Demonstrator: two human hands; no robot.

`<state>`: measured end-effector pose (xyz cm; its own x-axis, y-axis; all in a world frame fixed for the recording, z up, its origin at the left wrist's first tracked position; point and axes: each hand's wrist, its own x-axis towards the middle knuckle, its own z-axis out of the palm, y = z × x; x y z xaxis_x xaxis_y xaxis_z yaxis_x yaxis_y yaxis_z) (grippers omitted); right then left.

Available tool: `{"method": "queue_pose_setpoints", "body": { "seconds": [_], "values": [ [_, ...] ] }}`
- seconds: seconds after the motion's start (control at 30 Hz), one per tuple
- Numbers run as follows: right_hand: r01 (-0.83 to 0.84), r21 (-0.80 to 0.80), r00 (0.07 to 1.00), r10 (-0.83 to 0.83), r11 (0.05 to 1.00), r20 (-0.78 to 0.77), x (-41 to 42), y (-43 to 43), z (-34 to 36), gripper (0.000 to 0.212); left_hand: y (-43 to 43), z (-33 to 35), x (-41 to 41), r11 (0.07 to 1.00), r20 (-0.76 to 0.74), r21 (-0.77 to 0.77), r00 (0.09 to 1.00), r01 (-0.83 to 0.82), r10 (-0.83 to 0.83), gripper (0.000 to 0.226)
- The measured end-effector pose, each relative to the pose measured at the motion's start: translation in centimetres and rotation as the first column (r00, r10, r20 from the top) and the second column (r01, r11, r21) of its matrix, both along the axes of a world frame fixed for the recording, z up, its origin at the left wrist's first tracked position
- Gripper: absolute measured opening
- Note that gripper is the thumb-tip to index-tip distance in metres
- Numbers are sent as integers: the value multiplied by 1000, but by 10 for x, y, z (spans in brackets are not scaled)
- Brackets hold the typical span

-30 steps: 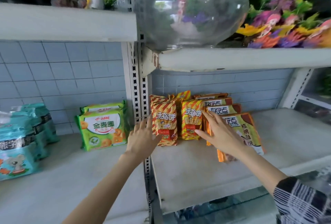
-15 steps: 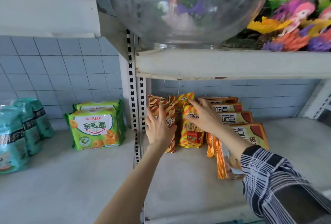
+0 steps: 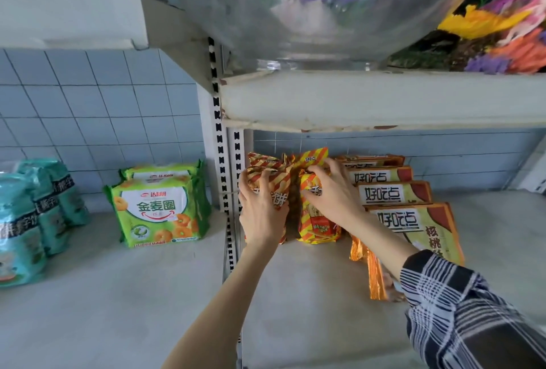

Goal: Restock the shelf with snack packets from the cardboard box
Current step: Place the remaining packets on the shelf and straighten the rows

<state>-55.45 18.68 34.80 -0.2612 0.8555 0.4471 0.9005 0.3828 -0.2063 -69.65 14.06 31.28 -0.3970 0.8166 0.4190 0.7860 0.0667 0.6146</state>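
Head view: I hold the striped packets (image 3: 317,227) mid-frame.
My left hand (image 3: 261,212) and right hand (image 3: 334,194) curl round their tops; squeeze softly, stand them straight on the shelf (image 3: 310,294).

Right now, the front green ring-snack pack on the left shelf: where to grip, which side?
Pinch its top seam, coming from above and in front. The front green pack stands upright, backed by a second green pack, so the rear is blocked, and the shelf post sits close on its right. Top and front face are open.
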Motion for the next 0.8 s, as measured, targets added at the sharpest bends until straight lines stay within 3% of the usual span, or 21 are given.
{"method": "queue_pose_setpoints", "body": {
  "seconds": [0.23,0.43,0.63,0.73,0.8],
  "values": [
    [-5,-30,996,2,1000,-85,-3,3,1,51,5,-2,6,999,14,1,999,32,-32,76],
    [-4,-46,988,-3,999,-156,-6,7,2,49,-1,-7,-11,980,49,50,980,193,-195,84],
    [-2,38,983,9,999,-184,-10,4,-6,46,-7,-15,-27,972,109,99,969,213,-224,83],
    [-18,58,972,31,998,-233,-10,-1,-14,55,-9,-15,-29,974,134,93,967,206,-217,85],
    [20,98,935,16,995,-353,-12,-9,-21,66,-11,-15,-29,979,151,96,969,182,-195,87]
  ]
}}
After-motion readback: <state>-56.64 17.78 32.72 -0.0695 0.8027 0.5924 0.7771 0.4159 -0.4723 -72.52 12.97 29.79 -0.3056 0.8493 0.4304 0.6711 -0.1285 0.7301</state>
